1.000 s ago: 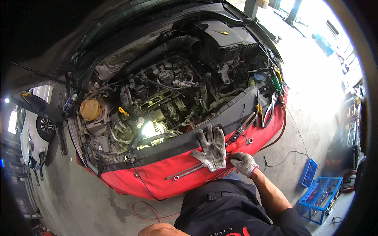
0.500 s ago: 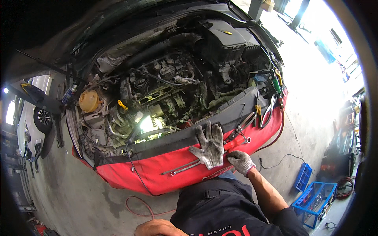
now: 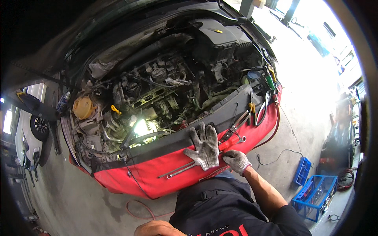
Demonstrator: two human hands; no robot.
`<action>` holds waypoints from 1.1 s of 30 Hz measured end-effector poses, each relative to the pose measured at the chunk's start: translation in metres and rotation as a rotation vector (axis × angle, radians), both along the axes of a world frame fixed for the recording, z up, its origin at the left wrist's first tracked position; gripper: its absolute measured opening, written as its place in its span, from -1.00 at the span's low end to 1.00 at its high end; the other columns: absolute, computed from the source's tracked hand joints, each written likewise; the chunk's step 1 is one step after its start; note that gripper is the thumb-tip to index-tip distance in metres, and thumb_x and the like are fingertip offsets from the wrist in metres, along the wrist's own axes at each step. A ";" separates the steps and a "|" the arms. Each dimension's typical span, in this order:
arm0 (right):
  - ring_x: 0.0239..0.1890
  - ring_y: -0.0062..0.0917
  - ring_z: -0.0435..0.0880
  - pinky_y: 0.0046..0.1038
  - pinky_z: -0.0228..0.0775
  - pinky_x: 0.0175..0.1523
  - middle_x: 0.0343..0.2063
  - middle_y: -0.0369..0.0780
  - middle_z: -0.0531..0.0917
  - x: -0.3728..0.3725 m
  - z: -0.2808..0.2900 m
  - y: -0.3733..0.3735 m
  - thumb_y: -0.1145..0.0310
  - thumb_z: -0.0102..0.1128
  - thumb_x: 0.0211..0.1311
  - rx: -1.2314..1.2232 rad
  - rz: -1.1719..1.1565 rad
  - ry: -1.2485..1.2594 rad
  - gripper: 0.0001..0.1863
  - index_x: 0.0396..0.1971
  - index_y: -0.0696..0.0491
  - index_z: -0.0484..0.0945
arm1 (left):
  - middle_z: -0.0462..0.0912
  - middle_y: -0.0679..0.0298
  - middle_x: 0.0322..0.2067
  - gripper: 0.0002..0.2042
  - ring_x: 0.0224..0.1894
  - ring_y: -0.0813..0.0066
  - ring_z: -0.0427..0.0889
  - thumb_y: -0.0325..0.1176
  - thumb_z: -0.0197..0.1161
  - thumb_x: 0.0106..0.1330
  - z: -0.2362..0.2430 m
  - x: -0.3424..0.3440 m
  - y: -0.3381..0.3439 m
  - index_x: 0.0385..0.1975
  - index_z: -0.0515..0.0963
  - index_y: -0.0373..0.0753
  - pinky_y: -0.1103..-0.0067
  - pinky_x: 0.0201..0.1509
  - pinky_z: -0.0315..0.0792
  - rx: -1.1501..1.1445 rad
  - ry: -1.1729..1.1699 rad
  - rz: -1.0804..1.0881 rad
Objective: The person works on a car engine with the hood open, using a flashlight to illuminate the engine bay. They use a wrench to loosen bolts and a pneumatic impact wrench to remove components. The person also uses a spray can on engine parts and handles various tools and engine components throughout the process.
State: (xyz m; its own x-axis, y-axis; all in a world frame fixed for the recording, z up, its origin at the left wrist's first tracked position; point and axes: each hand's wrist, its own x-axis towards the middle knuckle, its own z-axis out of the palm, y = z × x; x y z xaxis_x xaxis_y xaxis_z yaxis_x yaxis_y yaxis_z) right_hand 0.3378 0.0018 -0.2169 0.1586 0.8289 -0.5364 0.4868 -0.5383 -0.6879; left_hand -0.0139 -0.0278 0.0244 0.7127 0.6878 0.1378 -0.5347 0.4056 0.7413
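Note:
My right hand (image 3: 236, 161), in a grey-stained white work glove, rests at the near edge of a red fender cover (image 3: 130, 177). Its fingers are curled in; what they hold, if anything, is hidden. Just left of it a loose matching glove (image 3: 204, 147) lies flat, fingers pointing to the engine. By the fingertips of my right hand is a ring-ended wrench (image 3: 243, 139). Two long thin tools (image 3: 177, 172) lie on the cover left of the loose glove. My bare left hand (image 3: 157, 228) is at the lower edge by my body, its fingers out of sight.
Beyond the cover is an open engine bay (image 3: 157, 86) with a bright work light (image 3: 142, 128). Pliers (image 3: 263, 108) and a green-handled air tool (image 3: 270, 82) lie at the bay's right edge. A blue parts rack (image 3: 315, 198) stands on the floor at right; a red hose (image 3: 136, 208) lies below.
The view has shifted slightly, so the car sits a little further left. My right hand stays curled at the cover's edge, and the loose glove and tools lie as before.

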 end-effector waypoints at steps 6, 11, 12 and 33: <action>-0.12 -0.31 0.73 -0.36 0.52 0.04 -0.21 -0.06 0.74 0.003 -0.008 -0.002 0.19 0.24 0.20 -0.003 -0.021 0.003 -0.64 -0.11 0.12 0.67 | 0.63 -0.36 -0.19 -0.60 -0.13 -0.13 0.72 -0.19 0.14 0.47 0.006 0.005 0.007 -0.11 0.45 -0.53 0.17 -0.05 0.64 -0.021 -0.031 -0.054; -0.13 -0.32 0.74 -0.37 0.52 0.04 -0.24 -0.06 0.75 0.003 -0.007 -0.001 0.20 0.24 0.21 0.023 -0.066 0.034 -0.65 -0.12 0.12 0.67 | 0.61 -0.39 -0.15 -0.63 -0.08 -0.18 0.69 -0.23 0.13 0.48 0.000 0.010 0.005 -0.07 0.44 -0.53 0.13 -0.03 0.63 -0.083 -0.103 -0.066; -0.13 -0.33 0.74 -0.39 0.52 0.03 -0.25 -0.07 0.75 0.004 -0.007 0.000 0.22 0.24 0.21 0.024 -0.077 0.019 -0.67 -0.13 0.13 0.68 | 0.61 -0.39 -0.15 -0.63 -0.08 -0.19 0.69 -0.24 0.13 0.48 0.001 0.007 0.007 -0.07 0.44 -0.53 0.13 -0.03 0.63 -0.084 -0.100 -0.067; -0.57 -0.27 0.41 -0.19 0.31 -0.32 -0.62 0.12 0.45 -0.002 -0.036 -0.006 -0.01 0.10 0.36 0.081 0.060 -0.395 -0.45 -0.56 0.24 0.54 | 0.72 0.09 -0.23 -0.60 -0.28 0.29 0.73 -0.46 0.21 0.37 -0.054 -0.049 -0.035 0.17 0.34 -0.39 0.47 -0.25 0.57 0.290 0.170 0.024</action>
State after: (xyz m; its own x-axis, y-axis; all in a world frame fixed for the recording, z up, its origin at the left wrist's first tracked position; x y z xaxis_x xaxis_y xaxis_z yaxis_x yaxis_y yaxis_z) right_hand 0.3357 -0.0037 -0.2532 0.2893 0.8802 -0.3762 0.7513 -0.4524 -0.4806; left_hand -0.0631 -0.0627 -0.0291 0.7267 0.6538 0.2108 -0.4001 0.1534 0.9035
